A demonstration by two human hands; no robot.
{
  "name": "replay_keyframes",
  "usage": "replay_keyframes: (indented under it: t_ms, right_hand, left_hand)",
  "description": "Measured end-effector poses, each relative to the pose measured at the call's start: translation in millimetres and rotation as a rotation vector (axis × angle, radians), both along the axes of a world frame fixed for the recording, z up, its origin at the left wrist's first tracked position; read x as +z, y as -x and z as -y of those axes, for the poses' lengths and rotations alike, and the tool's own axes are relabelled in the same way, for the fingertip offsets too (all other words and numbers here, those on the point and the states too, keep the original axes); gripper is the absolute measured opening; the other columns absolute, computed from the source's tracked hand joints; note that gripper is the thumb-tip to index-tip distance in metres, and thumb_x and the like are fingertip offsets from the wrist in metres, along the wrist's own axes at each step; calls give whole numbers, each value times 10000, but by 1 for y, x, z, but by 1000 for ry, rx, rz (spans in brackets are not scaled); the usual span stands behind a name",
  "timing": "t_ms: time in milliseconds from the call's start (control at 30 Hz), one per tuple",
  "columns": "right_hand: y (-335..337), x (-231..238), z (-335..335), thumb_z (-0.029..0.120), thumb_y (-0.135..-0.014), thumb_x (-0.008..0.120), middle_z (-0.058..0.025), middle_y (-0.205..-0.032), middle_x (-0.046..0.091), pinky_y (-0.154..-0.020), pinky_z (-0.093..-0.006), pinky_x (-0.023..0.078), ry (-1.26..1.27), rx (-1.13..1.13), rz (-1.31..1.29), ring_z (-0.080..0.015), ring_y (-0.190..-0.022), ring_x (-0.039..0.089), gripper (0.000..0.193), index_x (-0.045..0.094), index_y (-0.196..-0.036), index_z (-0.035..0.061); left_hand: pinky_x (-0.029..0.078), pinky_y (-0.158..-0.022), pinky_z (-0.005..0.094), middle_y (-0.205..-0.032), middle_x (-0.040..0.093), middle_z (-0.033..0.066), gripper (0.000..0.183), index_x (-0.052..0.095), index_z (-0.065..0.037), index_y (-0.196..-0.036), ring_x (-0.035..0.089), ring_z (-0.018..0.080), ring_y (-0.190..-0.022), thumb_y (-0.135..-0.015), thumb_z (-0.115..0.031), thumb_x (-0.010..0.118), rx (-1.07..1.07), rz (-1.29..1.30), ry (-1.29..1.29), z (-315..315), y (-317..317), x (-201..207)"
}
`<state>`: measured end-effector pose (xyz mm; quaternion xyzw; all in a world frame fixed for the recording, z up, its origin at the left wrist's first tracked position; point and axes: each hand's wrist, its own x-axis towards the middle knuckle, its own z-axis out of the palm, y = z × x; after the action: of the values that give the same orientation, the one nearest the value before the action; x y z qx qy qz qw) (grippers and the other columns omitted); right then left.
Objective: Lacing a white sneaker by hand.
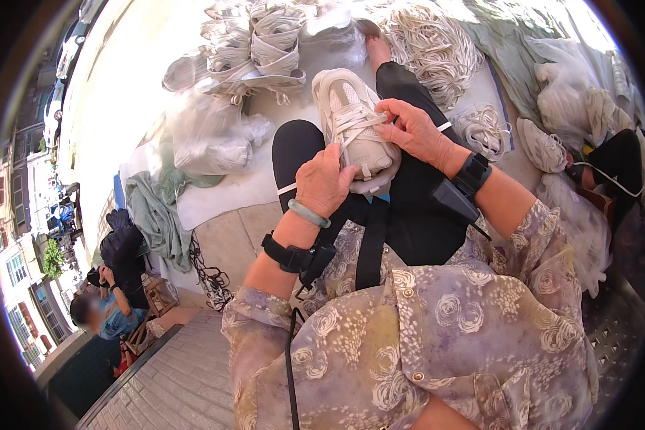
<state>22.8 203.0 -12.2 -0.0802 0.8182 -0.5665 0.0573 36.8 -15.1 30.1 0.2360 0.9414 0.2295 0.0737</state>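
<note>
A beige and white sneaker (371, 159) rests on my lap between my black-clad thighs, its toe pointing away from me. Pale flat shoelace (355, 123) criss-crosses its front. At the shoe's left edge is my left hand (321, 179), fingers bent and closed by the lace; its exact grip is partly hidden. My right hand (414, 135) pinches the shoelace at the right side of the eyelets. White strips, looking like lace ends, show beyond each hand over my legs. A bangle circles my left wrist, and both wrists wear black strapped devices.
Stacked sneakers (276, 50) stand ahead on a white sheet, beside a heap of loose laces (433, 54). A smaller lace bundle (482, 132) lies right of my leg. Clear plastic bags (211, 136) sit left. Another person (115, 308) sits far left; someone's dark-clad leg is at right.
</note>
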Motion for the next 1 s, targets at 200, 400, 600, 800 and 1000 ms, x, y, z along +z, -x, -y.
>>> replay_keyframes:
  t_ms: [200, 400, 600, 800, 1000]
  right_hand:
    - [-8, 8, -1, 141, -709, 704, -75, -945, 524, -619, -250, 450, -97, 20, -11, -121, -642, 504, 580, 460, -1226, 38]
    - [-8, 3, -4, 168, -694, 712, -71, -948, 516, -615, -262, 451, -109, 7, 30, -125, -638, 502, 599, 462, -1224, 40]
    - [-8, 10, -7, 194, -704, 707, -78, -880, 539, -611, -286, 449, -170, 21, -1, -153, -645, 520, 542, 496, -1179, 38]
    - [-2, 34, -22, 212, -828, 578, -126, -697, 567, -611, -386, 440, -429, 235, -268, -316, -711, 567, 176, 596, -878, 44]
    - [-1, 30, -42, 252, -859, 530, -98, -708, 582, -606, -421, 436, -507, 211, -213, -328, -717, 566, 188, 557, -769, 89]
  left_hand:
    - [464, -584, 367, -628, 599, 156, 223, 589, -16, -784, 603, 309, -622, -798, -237, 613, 164, 266, -171, 10, 14, -3]
    - [424, -530, 296, -559, 544, 79, 145, 579, -11, -742, 517, 153, -506, -819, -132, 559, 262, 407, -328, 30, 7, 0]
    - [362, -445, 163, -627, 520, -29, 147, 574, -63, -738, 445, 21, -481, -869, -126, 550, 370, 660, -505, 73, -11, 14]
    - [361, -438, 157, -623, 523, -29, 140, 584, -51, -751, 442, 18, -476, -867, -127, 564, 387, 572, -502, 73, -12, 4]
    - [346, -403, 157, -583, 506, -36, 117, 594, -64, -777, 414, 15, -438, -866, -137, 574, 465, 649, -526, 81, -5, 1]
